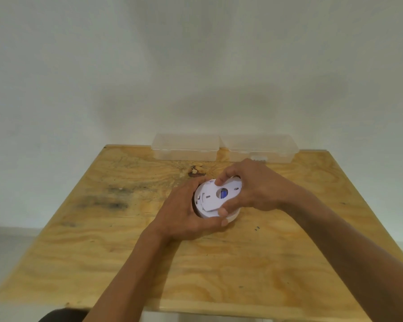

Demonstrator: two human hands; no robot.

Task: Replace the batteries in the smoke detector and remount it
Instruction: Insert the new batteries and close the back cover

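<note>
A round white smoke detector (209, 201) is held just above the middle of the plywood table (102, 240), its back side facing up. On that back sits a white mounting plate (233, 189) with a round hole showing something blue (223, 194). My left hand (182, 214) cups the detector's body from the left and below, thumb on its front rim. From the right, my right hand (249, 189) grips the plate, fingers over its far edge and thumb on its near edge.
Two clear plastic boxes, one on the left (185, 147) and one on the right (258, 148), stand side by side at the table's far edge against a white wall. A dark knot (196, 171) marks the wood just beyond the hands.
</note>
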